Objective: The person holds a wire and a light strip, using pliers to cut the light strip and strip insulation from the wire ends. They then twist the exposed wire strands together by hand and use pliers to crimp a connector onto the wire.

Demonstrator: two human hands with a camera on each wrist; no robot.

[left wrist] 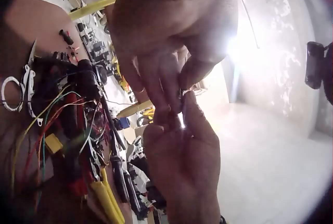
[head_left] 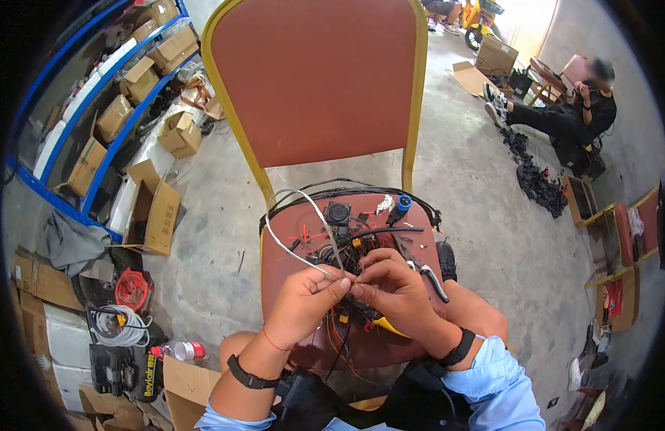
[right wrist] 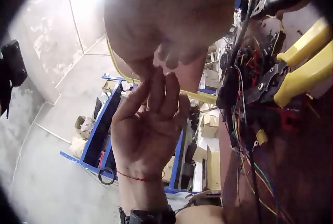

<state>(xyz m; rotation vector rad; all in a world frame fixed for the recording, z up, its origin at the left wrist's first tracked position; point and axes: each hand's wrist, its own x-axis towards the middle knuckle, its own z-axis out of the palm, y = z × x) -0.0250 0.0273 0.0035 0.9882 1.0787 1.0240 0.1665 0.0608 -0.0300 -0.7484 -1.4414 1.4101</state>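
Note:
In the head view, a thin grey-white cable (head_left: 312,204) loops up above the chair seat and comes down to the fingertips. The left hand (head_left: 301,303) pinches it between thumb and forefinger. Close against it, the right hand (head_left: 400,293) pinches the cable's end part, thumb and fingers bent. The wrist views show the fingertips of the left hand (left wrist: 171,31) and right hand (right wrist: 166,21) meeting; the piece between them is mostly hidden. Below the hands lies a tangle of coloured wires (head_left: 339,316) with yellow connectors.
On the red chair seat (head_left: 280,276) are white-handled pliers (head_left: 433,281), a yellow-handled tool (head_left: 390,327), a blue plug (head_left: 403,203) and black cables. Blue shelving (head_left: 95,194) with boxes stands left. A person (head_left: 598,108) sits at the back right. A bottle (head_left: 187,350) lies lower left.

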